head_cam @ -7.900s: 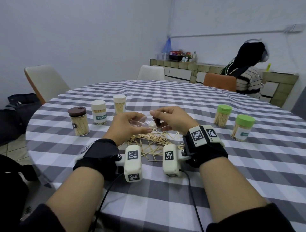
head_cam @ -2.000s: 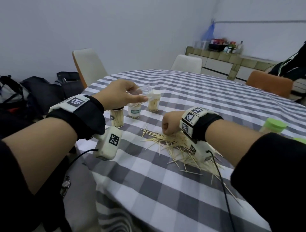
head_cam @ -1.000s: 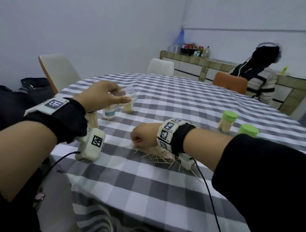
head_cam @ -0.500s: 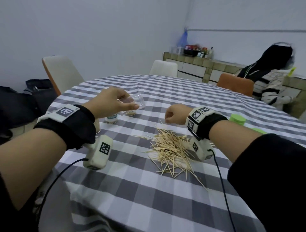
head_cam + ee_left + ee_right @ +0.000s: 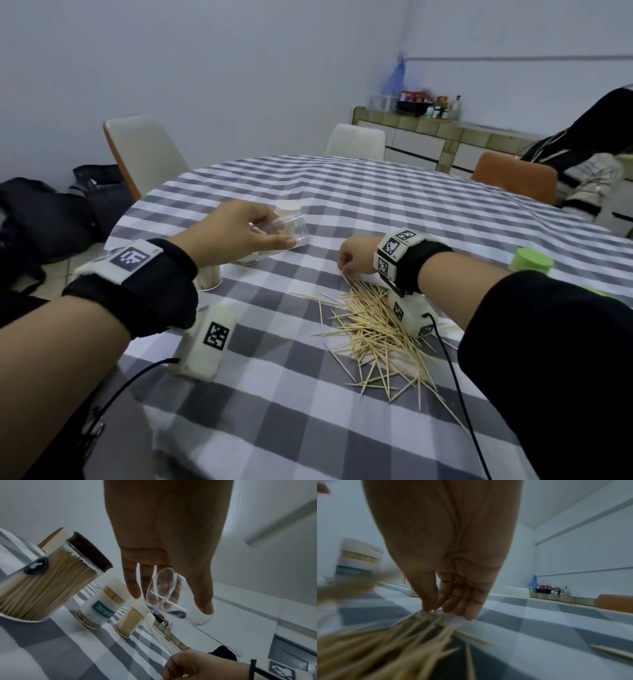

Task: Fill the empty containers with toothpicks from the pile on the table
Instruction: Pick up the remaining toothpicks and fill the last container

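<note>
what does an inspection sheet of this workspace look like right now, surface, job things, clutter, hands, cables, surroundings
surface: round table under a grey and white checked cloth.
job's things: loose toothpick pile near the front edge; clear empty container held tilted above the table; three filled toothpick jars in a row; green-lidded jar at the right.
clutter: nothing seen.
grippers: left hand grips the clear container; right hand pinches toothpicks at the pile's far edge.
cables: black cable from the right wrist camera crosses the pile; another hangs off the table's edge from the left one.
surroundings: white chairs, orange chair, tiled counter with bottles, dark bags on the floor.
</note>
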